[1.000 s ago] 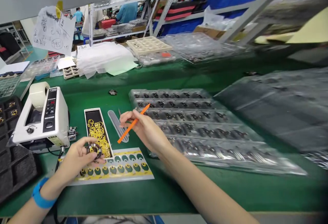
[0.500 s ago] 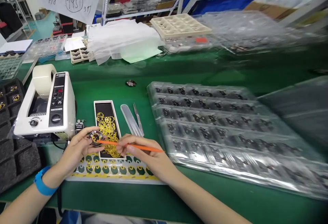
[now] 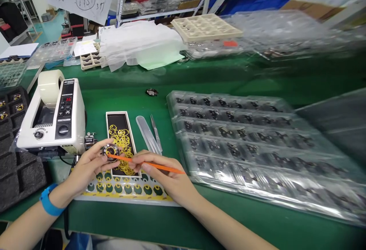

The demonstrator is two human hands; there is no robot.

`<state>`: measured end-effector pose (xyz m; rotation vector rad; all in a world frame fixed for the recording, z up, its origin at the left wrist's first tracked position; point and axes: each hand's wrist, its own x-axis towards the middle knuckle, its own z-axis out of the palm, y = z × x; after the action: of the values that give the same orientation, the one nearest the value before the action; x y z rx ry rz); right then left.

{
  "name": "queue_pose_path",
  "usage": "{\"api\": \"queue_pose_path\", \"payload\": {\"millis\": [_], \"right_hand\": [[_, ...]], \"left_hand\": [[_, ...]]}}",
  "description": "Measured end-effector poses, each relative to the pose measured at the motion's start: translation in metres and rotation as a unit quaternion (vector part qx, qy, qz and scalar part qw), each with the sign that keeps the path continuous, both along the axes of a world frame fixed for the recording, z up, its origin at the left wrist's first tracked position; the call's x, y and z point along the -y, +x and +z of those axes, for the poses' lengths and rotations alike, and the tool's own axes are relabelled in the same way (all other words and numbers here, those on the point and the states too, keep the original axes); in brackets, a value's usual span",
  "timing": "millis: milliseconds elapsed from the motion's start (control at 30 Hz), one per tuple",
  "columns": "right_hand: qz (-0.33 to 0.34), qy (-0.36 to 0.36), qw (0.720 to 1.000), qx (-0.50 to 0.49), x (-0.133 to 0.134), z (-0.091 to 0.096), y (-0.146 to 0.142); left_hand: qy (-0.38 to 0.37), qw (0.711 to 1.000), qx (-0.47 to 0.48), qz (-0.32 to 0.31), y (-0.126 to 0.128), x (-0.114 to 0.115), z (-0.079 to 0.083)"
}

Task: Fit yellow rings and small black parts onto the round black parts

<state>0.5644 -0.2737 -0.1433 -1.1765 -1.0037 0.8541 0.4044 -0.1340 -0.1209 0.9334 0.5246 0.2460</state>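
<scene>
The left hand (image 3: pixel 87 166) pinches a small round part (image 3: pixel 111 151) between thumb and fingertips, holding it low and left of centre, just above the near end of a narrow black tray (image 3: pixel 116 120) of yellow rings. The right hand (image 3: pixel 164 175) has its thumb and fingers pressed together on a thin orange stick (image 3: pixel 171 169), gripped much like a pen. The stick's long axis runs nearly level across the frame, sloping slightly up to the left. Its tip points left and meets the lower edge of the round part, while its free end sticks out right past the knuckles.

Under both hands lies a sticker sheet (image 3: pixel 128 189) with rows of green and yellow dots. A blue wristband (image 3: pixel 47 204) circles the left wrist. Tweezers (image 3: pixel 156 131) lie just right of the black tray, and beyond them a clear blister tray (image 3: pixel 170 103) of small dark parts fills the right half. A white tape dispenser (image 3: pixel 54 120) stands at the left on the green table (image 3: pixel 128 89).
</scene>
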Motion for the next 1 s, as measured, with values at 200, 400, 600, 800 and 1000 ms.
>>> {"api": "queue_pose_path", "payload": {"millis": [200,400,600,800,1000], "right_hand": [[0.051,0.076,0.987,0.132,0.0013,-0.001,0.0024],[0.087,0.171,0.945,0.265,-0.0005,-0.0007,0.0021],[-0.016,0.17,0.955,0.241,-0.0004,-0.0008,0.0028],[-0.104,0.135,0.961,0.219,-0.0028,-0.0027,0.0002],[-0.066,0.198,0.913,0.35,-0.0051,-0.0055,0.0003]], "left_hand": [[-0.018,1.0,0.024,0.004,0.0008,-0.0047,0.0],[-0.013,0.999,0.023,0.019,-0.0003,-0.0028,-0.0007],[-0.02,1.0,0.014,0.014,0.0005,-0.0007,-0.0001],[-0.007,1.0,0.006,-0.008,0.0007,0.0036,0.0],[-0.013,1.0,-0.01,0.004,0.0019,0.0033,-0.0045]]}}
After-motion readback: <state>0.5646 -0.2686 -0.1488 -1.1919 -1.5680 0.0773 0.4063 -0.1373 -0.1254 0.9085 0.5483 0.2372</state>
